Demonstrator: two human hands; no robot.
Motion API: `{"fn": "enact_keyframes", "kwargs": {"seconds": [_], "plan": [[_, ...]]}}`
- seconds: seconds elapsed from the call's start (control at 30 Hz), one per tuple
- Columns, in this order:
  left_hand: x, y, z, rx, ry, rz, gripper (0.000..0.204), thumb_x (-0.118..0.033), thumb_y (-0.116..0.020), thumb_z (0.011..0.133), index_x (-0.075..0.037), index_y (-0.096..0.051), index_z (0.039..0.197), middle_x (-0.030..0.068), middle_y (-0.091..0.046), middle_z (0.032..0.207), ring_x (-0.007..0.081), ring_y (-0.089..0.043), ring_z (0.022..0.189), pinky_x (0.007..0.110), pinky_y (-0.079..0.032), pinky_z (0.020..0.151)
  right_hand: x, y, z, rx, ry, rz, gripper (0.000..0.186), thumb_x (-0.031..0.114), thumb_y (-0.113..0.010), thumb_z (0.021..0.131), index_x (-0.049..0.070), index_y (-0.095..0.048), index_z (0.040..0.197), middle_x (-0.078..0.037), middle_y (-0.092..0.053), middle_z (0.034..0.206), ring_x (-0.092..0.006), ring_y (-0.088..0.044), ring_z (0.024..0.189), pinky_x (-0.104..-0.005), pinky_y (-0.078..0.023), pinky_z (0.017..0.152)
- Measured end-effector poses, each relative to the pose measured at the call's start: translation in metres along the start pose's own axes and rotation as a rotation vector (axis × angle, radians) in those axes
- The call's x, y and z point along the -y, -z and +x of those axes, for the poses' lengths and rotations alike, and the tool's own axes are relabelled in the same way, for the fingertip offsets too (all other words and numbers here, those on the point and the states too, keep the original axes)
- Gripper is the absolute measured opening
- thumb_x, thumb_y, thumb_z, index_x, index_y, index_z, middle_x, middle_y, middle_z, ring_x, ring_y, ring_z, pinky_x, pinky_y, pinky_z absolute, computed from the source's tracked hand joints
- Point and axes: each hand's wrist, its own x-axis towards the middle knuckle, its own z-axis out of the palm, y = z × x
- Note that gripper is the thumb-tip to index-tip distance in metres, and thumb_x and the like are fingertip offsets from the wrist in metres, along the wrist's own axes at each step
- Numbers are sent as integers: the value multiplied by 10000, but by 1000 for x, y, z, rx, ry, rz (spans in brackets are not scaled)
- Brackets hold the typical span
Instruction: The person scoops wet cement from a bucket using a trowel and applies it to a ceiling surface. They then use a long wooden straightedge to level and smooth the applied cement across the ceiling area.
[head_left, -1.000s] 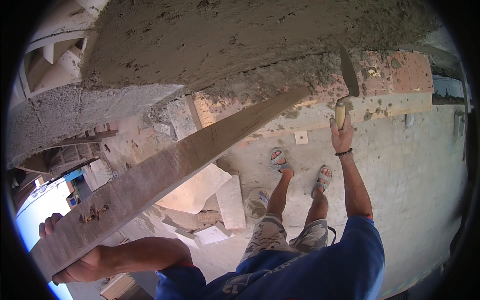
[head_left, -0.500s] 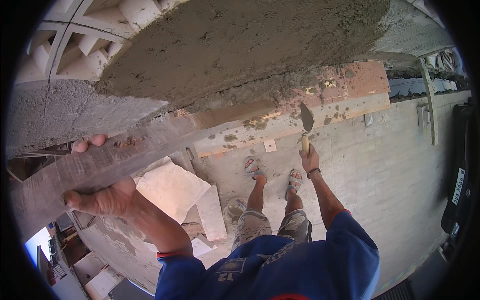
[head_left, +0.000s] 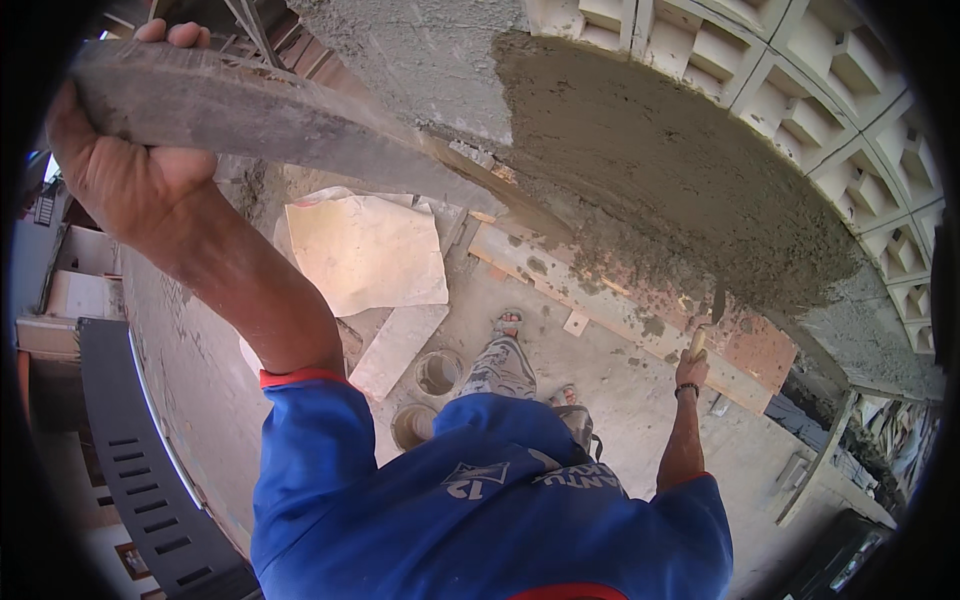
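A long grey straightedge board (head_left: 270, 125) lies in the grip of my left hand (head_left: 145, 185), thumb and palm on its near side and fingertips over its far edge. It slants from the upper left toward the foot of the wall, its far end smeared with mortar beside the wet grey mortar patch (head_left: 660, 160). My right hand (head_left: 692, 370) is wrapped round the wooden handle of a pointed trowel (head_left: 719, 302). The trowel's blade is over the mortar-spattered planks (head_left: 610, 315) along the wall's foot, near the patch's lower edge.
Pale hollow ventilation blocks (head_left: 800, 125) line the wall above the mortar. A creased pale sheet (head_left: 365, 250) covers things on the ground in front of me. Two buckets (head_left: 438, 372) stand beside my legs. A wooden prop (head_left: 822, 460) leans at the right; a dark gate (head_left: 150, 450) stands at the left.
My view has turned, so the wall now runs down to the right. My left hand and the board have risen toward the upper left. The trowel has come nearer the mortar.
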Motion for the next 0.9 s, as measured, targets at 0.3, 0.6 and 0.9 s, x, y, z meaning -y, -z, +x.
{"fn": "enact_keyframes", "kwargs": {"seconds": [0.3,0.6,0.9], "plan": [[26,130,55,-271,-181,278,316,-240,-680,851,8,-583,1023,168,-661,828,285,-662,719,395,-555,711,17,-44,-56,311,-259,187,261,259,-606,839,33,-492,902,-60,-506,551,-179,-490,379,-347,-400,341],[163,237,138,-421,-274,317,422,17,-767,736,22,-517,1077,99,-617,1018,171,-617,851,303,-523,756,86,-70,-193,336,-561,67,242,228,-622,822,-3,-549,832,-67,-517,521,-183,-516,381,-326,-387,324],[252,287,142,-345,-127,485,454,-36,-761,760,54,-504,1123,131,-598,1080,215,-582,958,340,-472,848,48,-58,-276,114,-886,301,228,215,-580,819,-8,-536,842,-69,-499,535,-188,-493,386,-323,-344,326]]}}
